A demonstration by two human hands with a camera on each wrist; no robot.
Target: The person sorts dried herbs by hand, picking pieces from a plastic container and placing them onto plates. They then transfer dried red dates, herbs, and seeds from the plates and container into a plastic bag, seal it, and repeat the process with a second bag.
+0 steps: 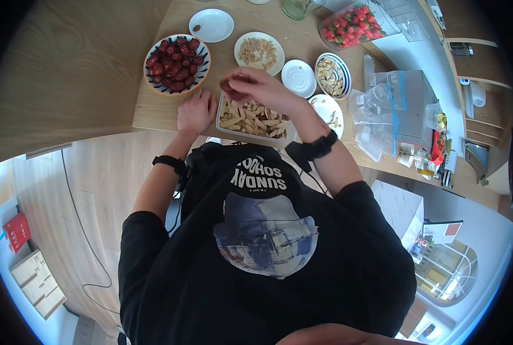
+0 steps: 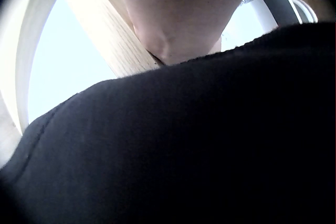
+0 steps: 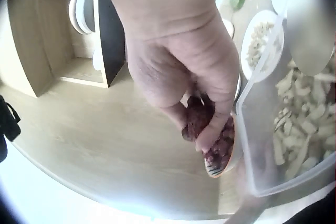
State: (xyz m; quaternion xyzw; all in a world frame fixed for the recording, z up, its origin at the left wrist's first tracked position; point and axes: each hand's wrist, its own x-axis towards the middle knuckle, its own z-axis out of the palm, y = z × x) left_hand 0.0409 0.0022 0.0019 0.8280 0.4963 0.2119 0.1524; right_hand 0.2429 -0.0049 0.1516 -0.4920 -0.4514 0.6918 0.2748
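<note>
My right hand (image 1: 262, 91) is over the far left part of a clear plastic box (image 1: 250, 137). Its curled fingers grip several dark red dates (image 3: 199, 116), seen best in the right wrist view. Pale dried strips (image 1: 256, 122) fill much of the box. Beside the box's left wall, my left hand (image 1: 197, 112) rests on the wooden table (image 1: 158, 115) with relaxed fingers. Beyond it stands a patterned bowl (image 1: 206, 63) heaped with red dates (image 1: 176, 64). The left wrist view is mostly black cloth and part of the arm, with the left fingers hidden.
Behind the box lie a plate of thin pale pieces (image 1: 257, 52), a white plate (image 1: 211, 26) and a small white dish (image 1: 298, 79). To the right are a striped bowl (image 1: 333, 75), another plate (image 1: 327, 109), a strawberry container (image 1: 354, 27) and plastic bags (image 1: 374, 115).
</note>
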